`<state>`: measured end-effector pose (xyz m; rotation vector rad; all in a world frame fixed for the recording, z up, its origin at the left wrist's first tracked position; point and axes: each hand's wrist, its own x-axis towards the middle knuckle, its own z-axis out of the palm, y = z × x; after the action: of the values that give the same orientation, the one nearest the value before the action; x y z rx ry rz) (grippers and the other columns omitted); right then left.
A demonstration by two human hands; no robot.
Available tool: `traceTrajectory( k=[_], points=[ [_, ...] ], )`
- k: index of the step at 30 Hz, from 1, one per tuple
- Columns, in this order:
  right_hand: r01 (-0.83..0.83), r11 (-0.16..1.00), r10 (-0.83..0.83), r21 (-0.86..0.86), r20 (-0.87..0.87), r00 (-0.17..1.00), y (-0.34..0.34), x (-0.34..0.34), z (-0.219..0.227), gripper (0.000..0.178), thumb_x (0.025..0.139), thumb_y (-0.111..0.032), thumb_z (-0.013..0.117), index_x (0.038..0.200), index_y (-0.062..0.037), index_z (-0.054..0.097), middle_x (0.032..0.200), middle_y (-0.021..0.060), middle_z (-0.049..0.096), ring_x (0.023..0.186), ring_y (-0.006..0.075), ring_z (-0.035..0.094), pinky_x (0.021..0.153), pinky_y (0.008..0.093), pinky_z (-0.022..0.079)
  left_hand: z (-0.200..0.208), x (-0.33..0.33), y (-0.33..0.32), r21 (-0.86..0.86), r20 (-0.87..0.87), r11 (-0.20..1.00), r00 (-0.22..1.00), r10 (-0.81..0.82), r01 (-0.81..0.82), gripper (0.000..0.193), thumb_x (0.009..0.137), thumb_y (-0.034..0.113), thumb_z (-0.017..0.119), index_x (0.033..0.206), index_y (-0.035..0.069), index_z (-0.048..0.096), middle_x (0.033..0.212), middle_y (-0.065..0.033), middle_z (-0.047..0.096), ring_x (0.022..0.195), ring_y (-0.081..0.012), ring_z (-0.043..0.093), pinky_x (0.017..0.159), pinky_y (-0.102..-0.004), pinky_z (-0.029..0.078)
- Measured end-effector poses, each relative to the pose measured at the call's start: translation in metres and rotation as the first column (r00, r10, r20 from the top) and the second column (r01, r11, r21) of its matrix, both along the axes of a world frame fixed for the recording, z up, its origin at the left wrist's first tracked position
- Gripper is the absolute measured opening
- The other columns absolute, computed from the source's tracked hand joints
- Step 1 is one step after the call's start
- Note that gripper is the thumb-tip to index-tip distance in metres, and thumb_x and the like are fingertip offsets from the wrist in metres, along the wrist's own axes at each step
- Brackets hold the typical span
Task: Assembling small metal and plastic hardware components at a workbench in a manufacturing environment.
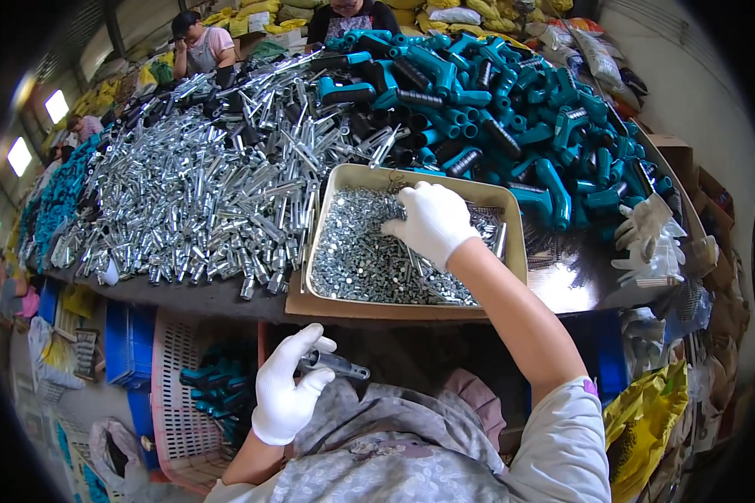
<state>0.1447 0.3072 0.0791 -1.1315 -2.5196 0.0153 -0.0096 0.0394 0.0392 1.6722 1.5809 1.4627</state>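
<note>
Only one piece seems to be on the go here: a metal tube-like part [344, 365] with a holed end is gripped in the curled fingers of the gloved left hand [283, 398], held out just below the edge of the surface [176, 295]. The fingers of the gloved right hand [436, 223] are lowered over the cream tray [516, 241], among small metal fasteners [352, 243]; whether anything is pinched there can't be told. Nothing can be seen joined to the held part, so it'd be judged barely started. Loads is left, honestly: metal parts [193, 193] are heaped up on the left, and teal pistol-grip housings [554, 189] are piled on the right. Some teal pieces [218, 386] are kept in the pink basket [166, 369], though whether those are finished can't be told.
</note>
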Motion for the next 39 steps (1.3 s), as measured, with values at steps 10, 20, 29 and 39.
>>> traceTrajectory(
  k=[10,20,29,39],
  points=[
    [-0.075,0.991,0.009,-0.111,-0.509,0.861,-0.018,0.034,0.024,0.022,0.085,-0.018,0.069,0.096,0.0004,0.068,0.085,0.0189,0.069,0.078,0.0339,0.068,0.074,0.0396,0.053,-0.008,-0.011,-0.011,0.052,0.287,0.988,0.95,0.124,-0.144,0.055,0.092,0.022,0.071,0.136,-0.003,0.05,0.113,-0.0151,0.066,0.098,-0.0194,0.065,0.087,-0.0312,0.052],
    [-0.53,0.231,-0.426,-0.816,-0.575,0.699,-0.174,0.098,-0.052,0.03,0.093,-0.008,0.064,0.12,0.0042,0.062,0.093,0.004,0.065,0.077,0.0088,0.059,0.072,0.024,0.051,0.0,0.009,0.009,-0.021,0.604,0.997,0.794,0.071,-0.074,0.064,0.093,0.037,0.069,0.137,-0.004,0.047,0.114,-0.0148,0.064,0.088,-0.0134,0.062,0.071,-0.0236,0.052],
    [-0.539,0.306,-0.496,-0.784,-0.615,0.613,-0.182,0.108,-0.077,0.032,0.092,-0.004,0.063,0.122,0.004,0.061,0.097,0.007,0.066,0.082,0.0118,0.062,0.077,0.0266,0.052,-0.004,-0.003,0.02,-0.215,-0.232,0.933,0.913,-0.336,0.289,0.041,0.078,0.003,0.074,0.118,0.0,0.065,0.106,-0.0164,0.07,0.093,-0.0265,0.07,0.08,-0.0328,0.055],
    [-0.437,0.589,0.025,-0.68,-0.525,0.851,-0.16,0.154,-0.067,0.051,0.089,-0.033,0.072,0.126,0.0,0.06,0.104,0.0163,0.071,0.098,0.0296,0.069,0.087,0.0358,0.054,-0.025,0.039,0.014,-0.176,-0.342,0.916,0.85,-0.4,0.361,0.037,0.069,0.018,0.085,0.102,0.006,0.074,0.078,-0.011,0.068,0.062,-0.0253,0.066,0.057,-0.0321,0.051]
  ],
)
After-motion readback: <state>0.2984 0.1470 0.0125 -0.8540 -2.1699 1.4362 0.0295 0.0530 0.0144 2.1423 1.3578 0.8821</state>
